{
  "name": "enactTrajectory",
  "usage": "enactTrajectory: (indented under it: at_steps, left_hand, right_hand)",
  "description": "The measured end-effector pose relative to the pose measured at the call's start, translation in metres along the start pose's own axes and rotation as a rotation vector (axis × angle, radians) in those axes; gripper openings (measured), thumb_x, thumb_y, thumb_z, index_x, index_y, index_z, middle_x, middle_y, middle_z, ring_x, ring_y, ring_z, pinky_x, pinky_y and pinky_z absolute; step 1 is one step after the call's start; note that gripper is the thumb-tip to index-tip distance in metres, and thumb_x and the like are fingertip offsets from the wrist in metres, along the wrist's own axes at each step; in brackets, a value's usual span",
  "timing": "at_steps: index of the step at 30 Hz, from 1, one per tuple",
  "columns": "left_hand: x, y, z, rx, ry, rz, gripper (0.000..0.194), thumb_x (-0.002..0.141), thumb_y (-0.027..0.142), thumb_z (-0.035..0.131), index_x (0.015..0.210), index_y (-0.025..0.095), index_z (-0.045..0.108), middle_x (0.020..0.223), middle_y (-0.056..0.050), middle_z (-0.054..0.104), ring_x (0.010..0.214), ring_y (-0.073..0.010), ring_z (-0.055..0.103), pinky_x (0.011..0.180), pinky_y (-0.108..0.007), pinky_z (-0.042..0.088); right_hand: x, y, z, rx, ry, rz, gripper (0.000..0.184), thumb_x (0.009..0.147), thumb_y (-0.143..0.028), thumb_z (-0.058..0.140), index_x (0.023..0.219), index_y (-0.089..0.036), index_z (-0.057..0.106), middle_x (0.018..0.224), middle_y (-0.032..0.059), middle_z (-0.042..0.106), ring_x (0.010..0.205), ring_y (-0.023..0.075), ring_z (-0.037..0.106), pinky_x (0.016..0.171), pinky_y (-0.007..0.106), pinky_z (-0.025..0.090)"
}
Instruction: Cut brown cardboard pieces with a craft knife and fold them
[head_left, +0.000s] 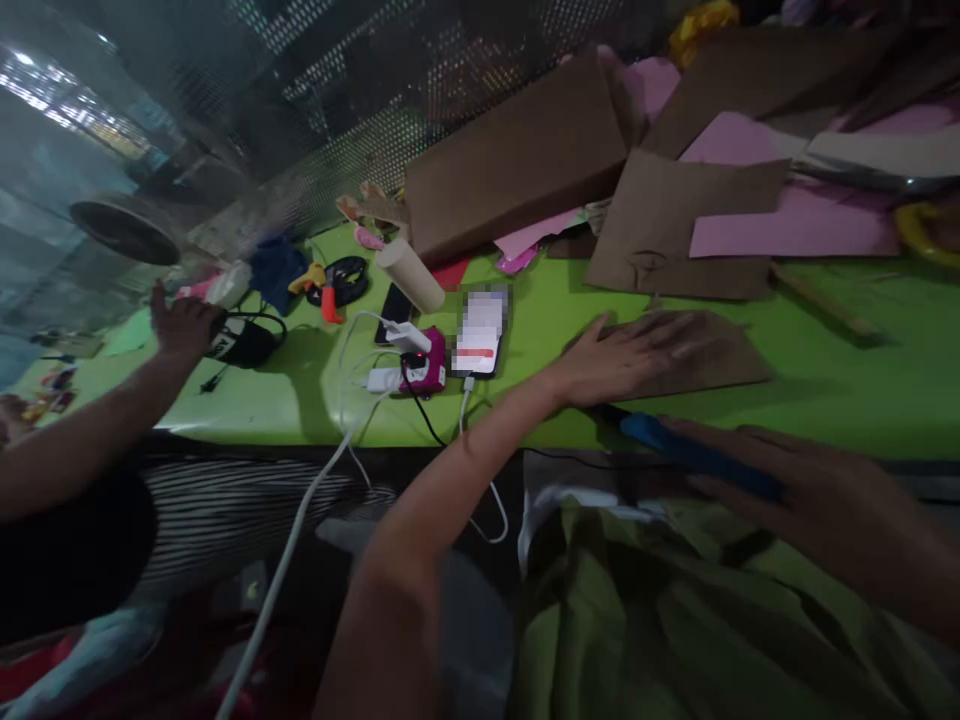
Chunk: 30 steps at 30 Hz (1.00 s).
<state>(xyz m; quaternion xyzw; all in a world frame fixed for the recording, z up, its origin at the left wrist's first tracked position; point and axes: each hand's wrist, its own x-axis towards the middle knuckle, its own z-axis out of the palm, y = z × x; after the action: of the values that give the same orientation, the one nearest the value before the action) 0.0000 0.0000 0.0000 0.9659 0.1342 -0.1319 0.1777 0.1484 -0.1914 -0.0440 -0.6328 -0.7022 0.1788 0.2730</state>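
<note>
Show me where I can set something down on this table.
Bare green tabletop lies right of the cardboard piece under the left hand and, narrower, between that piece and the lit smartphone. Crowded: around the magenta power socket, with white chargers and cables; and the back, with cardboard box and pink sheets.

Flat brown cardboard [716, 366] beside blue-handled tool [670, 444]

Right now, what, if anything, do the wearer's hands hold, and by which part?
Right hand: a blue-handled tool, by its handle. Left hand: lies flat on brown cardboard, nothing in its grip.
</note>
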Motion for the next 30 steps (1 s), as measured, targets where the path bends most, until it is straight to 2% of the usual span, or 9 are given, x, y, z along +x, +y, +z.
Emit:
enactTrajectory:
  at_steps: [6, 9, 12, 16, 18, 20, 25, 27, 30]
  left_hand:
    - [-0.001, -0.002, 0.002, 0.011, 0.029, 0.039, 0.056, 0.108, 0.038, 0.020, 0.162, 0.026, 0.027, 0.173, 0.003, 0.016, 0.161, -0.0200, 0.012, 0.130, -0.049, 0.007]
    - [-0.001, -0.004, 0.006, -0.001, 0.065, 0.064, 0.055, 0.108, 0.039, 0.025, 0.161, 0.027, 0.031, 0.172, 0.002, 0.019, 0.160, -0.0210, 0.014, 0.130, -0.050, 0.006]
    - [0.001, -0.006, 0.009, -0.069, 0.103, -0.006, 0.053, 0.107, 0.039, 0.027, 0.159, 0.031, 0.034, 0.170, 0.003, 0.026, 0.159, -0.0176, 0.020, 0.129, -0.054, 0.009]
    - [0.001, -0.006, 0.008, -0.113, 0.182, -0.018, 0.053, 0.102, 0.023, 0.038, 0.154, 0.030, 0.043, 0.166, -0.001, 0.039, 0.155, -0.0188, 0.031, 0.124, -0.051, 0.026]
    - [-0.002, -0.005, 0.005, -0.095, 0.230, -0.054, 0.055, 0.098, 0.024, 0.047, 0.153, 0.029, 0.045, 0.164, -0.005, 0.042, 0.151, -0.0223, 0.037, 0.120, -0.047, 0.031]
    - [-0.005, -0.002, 0.000, -0.064, 0.259, -0.165, 0.063, 0.095, 0.031, 0.057, 0.155, 0.026, 0.042, 0.159, -0.010, 0.048, 0.144, -0.0274, 0.046, 0.116, -0.047, 0.037]
    - [-0.005, 0.003, -0.010, -0.009, 0.263, -0.410, 0.087, 0.081, 0.052, 0.076, 0.154, 0.020, 0.041, 0.146, -0.018, 0.056, 0.134, -0.0382, 0.052, 0.108, -0.052, 0.042]
    - [-0.002, 0.000, -0.011, -0.069, 0.275, -0.428, 0.087, 0.076, 0.047, 0.082, 0.150, 0.018, 0.046, 0.144, -0.019, 0.057, 0.134, -0.0382, 0.052, 0.108, -0.050, 0.043]
    - [0.001, -0.009, -0.007, -0.305, 0.335, -0.439, 0.074, 0.076, 0.031, 0.083, 0.141, 0.015, 0.053, 0.129, -0.014, 0.067, 0.117, -0.0293, 0.063, 0.099, -0.039, 0.049]
  right_hand:
    - [0.005, -0.008, 0.000, 0.043, -0.058, -0.051, 0.042, 0.095, -0.042, 0.053, 0.131, -0.030, 0.072, 0.091, 0.0058, 0.081, 0.068, 0.0241, 0.077, 0.058, 0.033, 0.062]
    - [0.000, -0.011, -0.009, 0.098, -0.120, -0.062, 0.039, 0.094, -0.039, 0.056, 0.127, -0.030, 0.074, 0.105, 0.0072, 0.082, 0.081, 0.0258, 0.080, 0.065, 0.035, 0.065]
    - [-0.013, -0.001, -0.026, 0.122, -0.113, 0.004, 0.040, 0.092, -0.041, 0.060, 0.128, -0.032, 0.074, 0.114, 0.0073, 0.081, 0.091, 0.0273, 0.080, 0.071, 0.035, 0.066]
    - [-0.030, 0.024, -0.060, 0.111, 0.025, 0.129, 0.043, 0.087, -0.047, 0.066, 0.127, -0.033, 0.073, 0.120, 0.0047, 0.079, 0.101, 0.0291, 0.078, 0.083, 0.036, 0.065]
    - [-0.033, 0.037, -0.074, 0.084, 0.140, 0.228, 0.044, 0.082, -0.049, 0.070, 0.123, -0.033, 0.074, 0.115, 0.0035, 0.081, 0.099, 0.0302, 0.078, 0.085, 0.038, 0.064]
    - [-0.031, 0.047, -0.082, 0.051, 0.257, 0.330, 0.047, 0.078, -0.049, 0.071, 0.121, -0.032, 0.075, 0.109, 0.0023, 0.082, 0.096, 0.0309, 0.079, 0.083, 0.039, 0.064]
    - [-0.019, 0.069, -0.079, -0.006, 0.465, 0.468, 0.057, 0.071, -0.055, 0.067, 0.121, -0.028, 0.076, 0.102, 0.0030, 0.082, 0.090, 0.0327, 0.078, 0.080, 0.041, 0.063]
    - [-0.016, 0.076, -0.074, -0.008, 0.457, 0.472, 0.060, 0.071, -0.057, 0.066, 0.121, -0.026, 0.076, 0.106, 0.0051, 0.082, 0.095, 0.0343, 0.077, 0.086, 0.044, 0.062]
    - [-0.013, 0.085, -0.066, 0.015, 0.428, 0.452, 0.061, 0.072, -0.058, 0.064, 0.122, -0.024, 0.076, 0.111, 0.0080, 0.081, 0.100, 0.0352, 0.076, 0.091, 0.046, 0.060]
